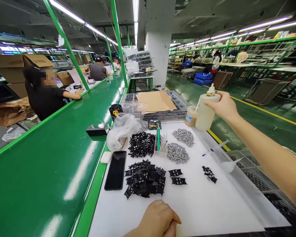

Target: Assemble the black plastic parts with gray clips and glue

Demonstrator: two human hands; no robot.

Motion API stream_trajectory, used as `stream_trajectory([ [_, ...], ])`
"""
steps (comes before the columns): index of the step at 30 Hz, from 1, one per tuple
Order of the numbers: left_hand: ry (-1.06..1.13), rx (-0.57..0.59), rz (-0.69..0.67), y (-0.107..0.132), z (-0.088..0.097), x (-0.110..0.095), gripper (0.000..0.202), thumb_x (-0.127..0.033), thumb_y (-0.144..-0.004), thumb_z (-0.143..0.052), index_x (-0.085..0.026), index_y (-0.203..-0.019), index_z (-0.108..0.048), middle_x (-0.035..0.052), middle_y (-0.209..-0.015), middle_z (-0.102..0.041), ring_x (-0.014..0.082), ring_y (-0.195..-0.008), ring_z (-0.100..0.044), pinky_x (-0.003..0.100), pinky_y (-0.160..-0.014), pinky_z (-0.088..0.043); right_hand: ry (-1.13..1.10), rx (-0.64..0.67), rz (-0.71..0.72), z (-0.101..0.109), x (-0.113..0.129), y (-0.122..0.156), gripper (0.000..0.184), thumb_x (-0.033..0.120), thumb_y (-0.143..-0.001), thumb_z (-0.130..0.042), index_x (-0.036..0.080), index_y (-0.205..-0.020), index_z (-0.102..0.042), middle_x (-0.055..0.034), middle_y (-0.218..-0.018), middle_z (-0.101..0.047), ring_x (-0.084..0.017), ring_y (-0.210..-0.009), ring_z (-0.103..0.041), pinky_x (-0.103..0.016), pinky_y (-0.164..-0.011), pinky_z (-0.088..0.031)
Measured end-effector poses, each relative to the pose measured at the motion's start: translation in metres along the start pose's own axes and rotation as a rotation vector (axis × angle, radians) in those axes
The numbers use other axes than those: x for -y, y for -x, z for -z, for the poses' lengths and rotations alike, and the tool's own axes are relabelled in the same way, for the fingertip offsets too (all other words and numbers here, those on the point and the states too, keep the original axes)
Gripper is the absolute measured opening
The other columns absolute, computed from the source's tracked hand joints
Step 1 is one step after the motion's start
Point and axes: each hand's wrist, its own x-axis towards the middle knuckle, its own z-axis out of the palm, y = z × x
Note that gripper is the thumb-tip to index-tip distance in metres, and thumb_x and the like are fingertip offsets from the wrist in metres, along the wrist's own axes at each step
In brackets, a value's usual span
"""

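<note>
My right hand grips the upper part of a translucent squeeze bottle with a white nozzle, upright at the back right of the white work surface. Whether its base touches the surface I cannot tell. My left hand rests at the front edge with its fingers curled; their inside is hidden. Beyond it lies a heap of black flat plastic parts, with two similar parts to its right. Several small black pieces lie farther right. Behind are small black parts and grey parts.
A phone and white case lie left, beside the green conveyor. A plastic bag, tool box and cup stand behind. A syringe and white scoop lie right. A co-worker sits across the conveyor.
</note>
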Motion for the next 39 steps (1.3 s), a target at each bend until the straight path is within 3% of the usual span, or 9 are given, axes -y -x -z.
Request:
stream_trajectory([
  [3, -0.026, 0.055, 0.015, 0.002, -0.003, 0.003, 0.026, -0.007, -0.060, -0.050, -0.021, -0.079, -0.062, -0.0014, -0.066, -0.066, 0.0125, -0.059, -0.057, 0.023, -0.061, -0.042, -0.083, 0.058, -0.029, -0.017, 0.041, 0.000, 0.079, 0.051, -0.073, -0.059, 0.012, -0.138, -0.035, -0.0191, -0.136, -0.049, -0.032, -0.118, -0.052, -0.038, -0.096, -0.043],
  [7, -0.102, 0.253, 0.059, 0.002, -0.008, 0.008, 0.020, -0.010, -0.065, -0.054, -0.021, -0.079, -0.063, -0.0019, -0.067, -0.066, 0.0120, -0.062, -0.058, 0.023, -0.066, -0.043, -0.155, 0.104, -0.023, -0.058, 0.077, 0.006, 0.085, 0.049, -0.073, -0.060, 0.009, -0.141, -0.027, -0.0209, -0.132, -0.052, -0.034, -0.118, -0.051, -0.040, -0.097, -0.042],
  [12, -0.139, 0.332, 0.065, 0.002, -0.016, 0.014, 0.013, -0.017, -0.068, -0.060, -0.022, -0.079, -0.065, -0.0023, -0.066, -0.066, 0.0118, -0.062, -0.059, 0.023, -0.067, -0.042, -0.116, 0.141, 0.000, -0.107, 0.086, 0.019, 0.088, 0.048, -0.073, -0.059, 0.006, -0.141, -0.024, -0.0250, -0.129, -0.052, -0.038, -0.118, -0.051, -0.044, -0.097, -0.040],
  [16, -0.153, 0.312, 0.056, 0.002, -0.022, 0.017, 0.011, -0.016, -0.068, -0.061, -0.022, -0.075, -0.067, -0.0034, -0.063, -0.066, 0.0109, -0.059, -0.058, 0.023, -0.063, -0.041, -0.083, 0.169, 0.005, -0.125, 0.085, 0.026, 0.084, 0.048, -0.075, -0.056, 0.006, -0.141, -0.025, -0.0271, -0.131, -0.050, -0.040, -0.120, -0.049, -0.050, -0.099, -0.037],
  [25, -0.130, 0.246, 0.034, 0.002, -0.017, 0.014, 0.014, -0.012, -0.065, -0.061, -0.022, -0.073, -0.067, -0.0035, -0.064, -0.067, 0.0106, -0.058, -0.057, 0.022, -0.062, -0.041, 0.008, 0.324, 0.066, -0.124, 0.065, 0.020, 0.091, 0.046, -0.071, -0.064, 0.008, -0.144, -0.025, -0.0218, -0.134, -0.051, -0.033, -0.119, -0.052, -0.041, -0.094, -0.043],
  [29, -0.127, 0.209, 0.020, 0.003, -0.018, 0.014, 0.015, -0.012, -0.064, -0.060, -0.022, -0.073, -0.066, -0.0037, -0.063, -0.067, 0.0108, -0.057, -0.056, 0.022, -0.060, -0.040, 0.075, 0.344, 0.009, -0.099, 0.031, 0.014, 0.048, 0.037, -0.076, -0.058, 0.013, -0.117, -0.059, -0.0173, -0.112, -0.066, -0.032, -0.106, -0.060, -0.038, -0.084, -0.046],
  [31, -0.127, 0.177, 0.011, 0.004, -0.018, 0.015, 0.015, -0.011, -0.065, -0.058, -0.022, -0.072, -0.066, -0.0036, -0.062, -0.067, 0.0105, -0.056, -0.055, 0.022, -0.059, -0.040, 0.117, 0.305, -0.054, -0.082, 0.013, 0.009, 0.036, 0.036, -0.082, -0.049, 0.012, -0.104, -0.065, -0.0199, -0.109, -0.065, -0.035, -0.106, -0.059, -0.040, -0.084, -0.045],
  [35, -0.119, 0.039, -0.040, 0.004, -0.016, 0.013, 0.013, -0.013, -0.073, -0.055, -0.022, -0.068, -0.064, -0.0037, -0.057, -0.064, 0.0098, -0.052, -0.051, 0.022, -0.055, -0.038, 0.151, 0.253, -0.166, -0.064, -0.013, -0.004, 0.068, 0.052, -0.081, -0.051, -0.001, -0.125, -0.047, -0.0325, -0.126, -0.050, -0.038, -0.116, -0.051, -0.042, -0.088, -0.043],
  [39, -0.086, -0.179, -0.107, 0.001, -0.017, 0.012, 0.030, -0.026, -0.091, -0.045, -0.022, -0.065, -0.060, -0.0036, -0.050, -0.059, 0.0095, -0.047, -0.048, 0.022, -0.050, -0.035, 0.143, 0.275, -0.235, -0.081, -0.017, -0.017, 0.104, 0.067, -0.070, -0.059, -0.007, -0.136, -0.028, -0.0378, -0.130, -0.043, -0.039, -0.121, -0.046, -0.043, -0.097, -0.039],
])
